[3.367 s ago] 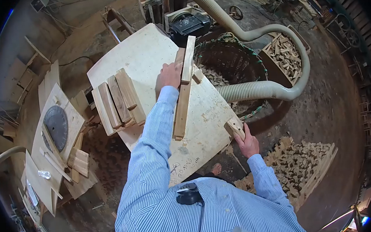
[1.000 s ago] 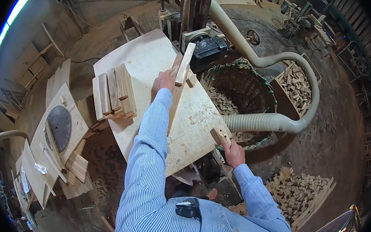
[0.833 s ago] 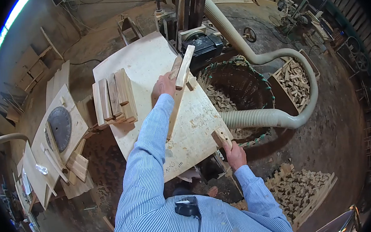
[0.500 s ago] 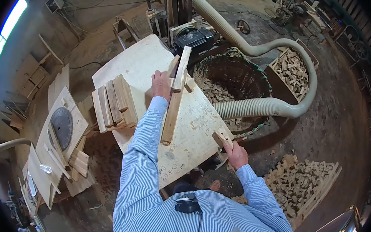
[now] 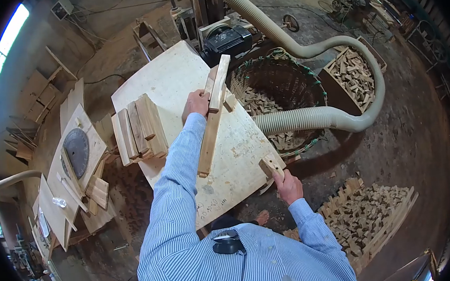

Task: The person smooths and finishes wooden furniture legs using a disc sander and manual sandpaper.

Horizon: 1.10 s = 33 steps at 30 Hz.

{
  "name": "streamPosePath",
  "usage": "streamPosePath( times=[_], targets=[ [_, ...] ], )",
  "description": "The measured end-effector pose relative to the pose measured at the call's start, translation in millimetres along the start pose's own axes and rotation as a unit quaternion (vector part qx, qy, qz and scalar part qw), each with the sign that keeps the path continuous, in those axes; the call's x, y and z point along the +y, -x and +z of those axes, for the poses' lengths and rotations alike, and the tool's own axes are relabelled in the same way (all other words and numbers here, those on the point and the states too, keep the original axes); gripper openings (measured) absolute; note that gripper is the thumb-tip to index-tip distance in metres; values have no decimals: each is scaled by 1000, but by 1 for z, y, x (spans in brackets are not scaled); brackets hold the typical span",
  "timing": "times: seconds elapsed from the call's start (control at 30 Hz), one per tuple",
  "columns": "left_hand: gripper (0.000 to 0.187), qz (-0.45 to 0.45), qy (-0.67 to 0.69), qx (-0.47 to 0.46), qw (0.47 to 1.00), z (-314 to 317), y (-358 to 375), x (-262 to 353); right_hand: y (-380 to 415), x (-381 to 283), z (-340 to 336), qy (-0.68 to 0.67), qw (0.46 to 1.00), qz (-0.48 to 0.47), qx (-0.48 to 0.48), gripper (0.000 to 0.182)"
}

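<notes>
My left hand is closed, its curled fingers against the edge of a wooden strip on the pale worktable. This strip lies beside a lighter wooden bar near a small block. A longer brown wooden piece runs toward the table's front. My right hand grips a wooden block with dark holes at the table's right corner. Left of my left hand lies a stack of short boards.
A black motor stands behind the table. To the right are a woven basket of offcuts, a ribbed hose, and a box of wood pieces. A round saw blade lies at left; more blocks are piled lower right.
My left hand has shifted slightly, its fingers going from spread on the table to curled against the strip. My right hand keeps its grip on the block. The view has moved a little.
</notes>
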<state>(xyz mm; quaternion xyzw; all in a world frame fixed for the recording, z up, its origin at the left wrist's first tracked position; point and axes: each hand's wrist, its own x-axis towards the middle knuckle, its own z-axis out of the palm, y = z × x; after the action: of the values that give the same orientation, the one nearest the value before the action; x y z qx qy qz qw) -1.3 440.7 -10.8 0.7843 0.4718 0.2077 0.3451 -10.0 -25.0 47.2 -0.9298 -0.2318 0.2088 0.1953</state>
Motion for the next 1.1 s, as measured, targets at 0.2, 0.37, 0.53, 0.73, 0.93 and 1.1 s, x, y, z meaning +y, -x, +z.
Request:
streamPosePath(
  times=[0.2, 0.37, 0.53, 0.73, 0.93, 1.1],
  targets=[
    [34, -36, 14, -41, 998, -3, -12, 22, -2, -4, -3, -3, 1000, -4, -5, 56],
    [33, -86, 56, -53, 993, -9, -12, 36, -5, -7, -3, 3, 1000, -2, -12, 55],
    [31, -64, 34, 10, 997, 4, -35, 24, -18, -15, 1, 0, 1000, -5, -15, 54],
    [29, -66, 56, 28, 996, 4, -73, 14, -41, -42, 3, -2, 1000, -5, -20, 56],
    [27, -72, 45, 35, 996, -20, -104, 28, -76, -75, 11, 5, 1000, -15, -10, 58],
    [28, -55, 32, 42, 997, -7, -158, -1, -103, -97, 18, 6, 1000, -28, -2, 59]
  ],
)
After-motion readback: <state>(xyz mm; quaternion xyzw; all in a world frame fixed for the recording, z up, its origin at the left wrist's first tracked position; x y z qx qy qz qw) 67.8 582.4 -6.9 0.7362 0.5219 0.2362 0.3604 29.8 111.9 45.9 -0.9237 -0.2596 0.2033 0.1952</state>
